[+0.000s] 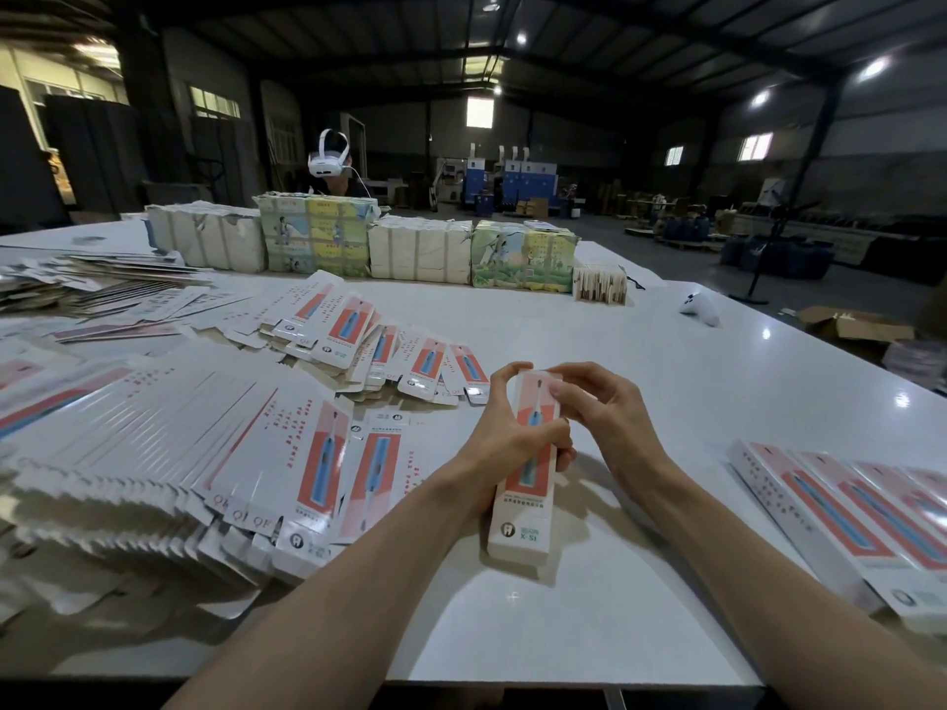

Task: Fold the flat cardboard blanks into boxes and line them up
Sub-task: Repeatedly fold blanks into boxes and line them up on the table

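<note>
**Cardboard box gripped in both hands over the white table**

Cardboard, white with a salmon panel and a blue toothbrush printed on it: that is the folded box (528, 468) we see at the centre. The left hand (505, 438) grips it around the middle, fingers curled round its right edge and thumb reaching up along its left side. The right hand (604, 407) pinches the far end, fingertips bent onto the top of the box. The box lies lengthwise, its far end raised. Its near end sits low over the table (717, 376), and we cannot tell whether it touches.

Just to the left lies a fanned stack of flat blanks (153, 453), overlapping like shingles. Beyond it, more loose blanks (369, 345) are scattered in a heap. At the right edge, finished boxes (845, 515) lie side by side in a row, touching one another.

Farther out, a white controller (699, 307) rests alone on the table. Wrapped bundles (317, 238) stand along the far end, and behind them sits a person wearing a white headset (328, 158).
</note>
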A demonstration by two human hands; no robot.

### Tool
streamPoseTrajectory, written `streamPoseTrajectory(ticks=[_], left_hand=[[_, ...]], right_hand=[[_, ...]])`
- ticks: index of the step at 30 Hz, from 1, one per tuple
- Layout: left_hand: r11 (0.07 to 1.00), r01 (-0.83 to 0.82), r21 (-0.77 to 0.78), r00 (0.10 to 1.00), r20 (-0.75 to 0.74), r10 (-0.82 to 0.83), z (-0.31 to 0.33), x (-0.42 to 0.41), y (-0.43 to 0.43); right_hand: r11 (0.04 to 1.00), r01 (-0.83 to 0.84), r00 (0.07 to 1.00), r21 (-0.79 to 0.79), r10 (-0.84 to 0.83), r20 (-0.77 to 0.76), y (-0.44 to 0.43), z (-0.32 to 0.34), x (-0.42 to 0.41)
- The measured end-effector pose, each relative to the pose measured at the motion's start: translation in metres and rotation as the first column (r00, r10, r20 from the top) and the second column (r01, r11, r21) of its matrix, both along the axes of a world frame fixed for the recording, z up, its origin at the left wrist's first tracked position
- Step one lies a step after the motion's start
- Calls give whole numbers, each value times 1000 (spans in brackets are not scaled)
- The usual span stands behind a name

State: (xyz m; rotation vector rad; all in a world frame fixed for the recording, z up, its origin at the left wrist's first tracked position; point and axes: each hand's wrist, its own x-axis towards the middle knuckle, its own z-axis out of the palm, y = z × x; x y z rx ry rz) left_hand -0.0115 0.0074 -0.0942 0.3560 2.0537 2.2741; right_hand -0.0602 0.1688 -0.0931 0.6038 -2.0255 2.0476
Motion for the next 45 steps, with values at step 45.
streamPoseTrajectory(ticks=[45], left_hand=[[940, -158, 304, 957, 281, 70, 2, -8, 3]], right_hand=[[-138, 421, 752, 896, -499, -430, 119, 17, 89]])
